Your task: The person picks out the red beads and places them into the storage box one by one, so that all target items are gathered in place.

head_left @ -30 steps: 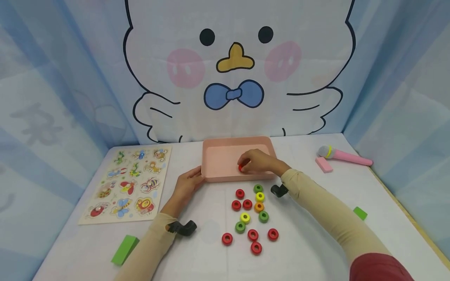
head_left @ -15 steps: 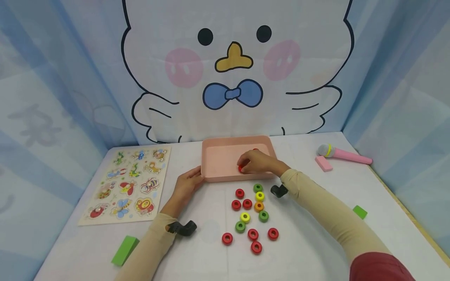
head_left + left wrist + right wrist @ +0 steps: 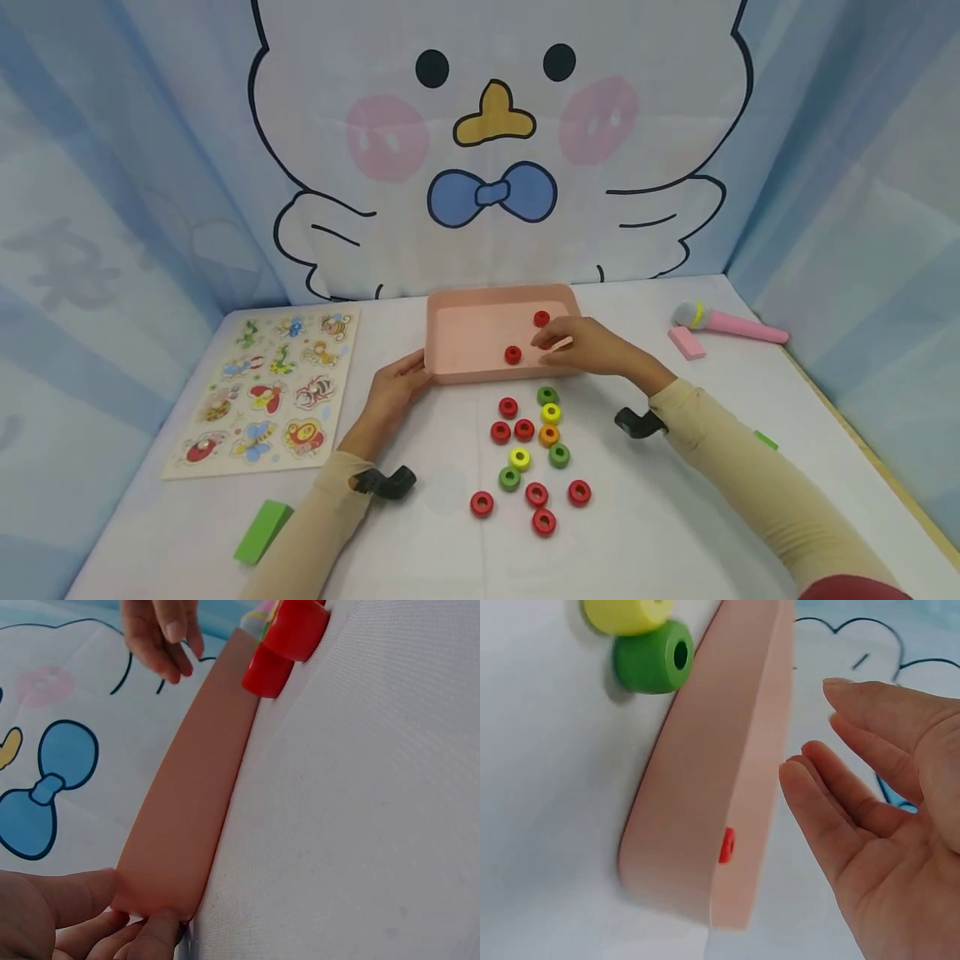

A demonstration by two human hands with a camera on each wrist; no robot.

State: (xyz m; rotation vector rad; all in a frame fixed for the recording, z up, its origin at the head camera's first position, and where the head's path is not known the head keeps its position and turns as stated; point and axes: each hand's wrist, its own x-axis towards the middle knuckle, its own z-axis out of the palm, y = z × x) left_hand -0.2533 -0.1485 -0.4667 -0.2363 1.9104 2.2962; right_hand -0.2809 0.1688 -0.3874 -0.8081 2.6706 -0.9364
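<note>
My left hand [image 3: 396,392] pinches the pink tray [image 3: 465,375] by its near-left corner on the worktop. My right hand [image 3: 588,346] hovers spread above it, empty. Two red rings [image 3: 513,355] lie inside; I advise steadying the tray.

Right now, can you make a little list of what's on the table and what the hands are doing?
Tray: pink tray, two red rings inside
Left hand: left hand grips the tray's near left corner
Right hand: right hand over the tray's right side, fingers straight, holding nothing
Loose rings: red, green, yellow and orange rings on the table in front of the tray
Left side: animal puzzle board
</note>
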